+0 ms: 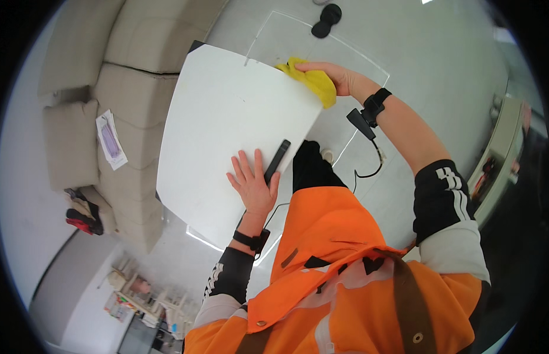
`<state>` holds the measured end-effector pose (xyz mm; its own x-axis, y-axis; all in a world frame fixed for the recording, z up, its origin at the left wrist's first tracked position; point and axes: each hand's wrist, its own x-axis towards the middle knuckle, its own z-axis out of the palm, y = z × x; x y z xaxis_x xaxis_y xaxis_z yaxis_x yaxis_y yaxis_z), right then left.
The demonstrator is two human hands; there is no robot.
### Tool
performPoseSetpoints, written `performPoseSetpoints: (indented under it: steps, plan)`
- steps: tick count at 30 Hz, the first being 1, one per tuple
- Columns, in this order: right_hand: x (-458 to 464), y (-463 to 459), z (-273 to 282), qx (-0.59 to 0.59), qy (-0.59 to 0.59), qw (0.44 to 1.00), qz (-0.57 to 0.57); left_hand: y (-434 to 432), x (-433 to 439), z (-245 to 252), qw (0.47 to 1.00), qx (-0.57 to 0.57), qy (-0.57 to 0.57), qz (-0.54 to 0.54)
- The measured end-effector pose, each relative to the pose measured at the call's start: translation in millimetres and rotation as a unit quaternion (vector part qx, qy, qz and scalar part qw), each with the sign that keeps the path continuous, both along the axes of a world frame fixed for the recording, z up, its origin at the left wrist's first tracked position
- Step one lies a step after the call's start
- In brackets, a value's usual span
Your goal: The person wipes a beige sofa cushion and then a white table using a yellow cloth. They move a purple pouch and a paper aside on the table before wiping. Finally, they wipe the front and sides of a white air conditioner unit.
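Note:
A white tabletop (230, 110) with black corner pieces lies before me. My left hand (255, 190) rests palm down near its close edge, with the fingers spread and nothing in them. Beside the thumb is a long black bar (278, 160), part of it hidden by that hand. At the far right corner of the tabletop, my right hand (338, 77) holds a crumpled yellow cloth (316, 84). The cloth hangs over the edge, covering the corner there.
A beige sofa (132, 101) stands along the left, with a packaged purple item (110, 139) on its seat. Black round objects (326, 21) lie on the grey floor. A cable (371, 175) hangs from my right wrist device. A low cabinet (500, 141) is at right.

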<state>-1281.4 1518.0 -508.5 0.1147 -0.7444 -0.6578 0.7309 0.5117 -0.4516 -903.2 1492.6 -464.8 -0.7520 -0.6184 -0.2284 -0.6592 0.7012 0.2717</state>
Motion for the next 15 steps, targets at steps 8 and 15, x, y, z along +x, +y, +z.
performPoseSetpoints:
  steps: [8, 15]
  plan:
    - [-24.6, -115.9, 23.3, 0.046, 0.146, 0.934, 0.324, -0.3, -3.8, 7.7, 1.000, 0.022, -0.007, 0.012]
    - [-34.1, -197.2, 25.1, -0.025, 0.374, 0.789, 0.486, 0.1, -5.5, 8.4, 0.998, 0.047, -0.019, 0.034]
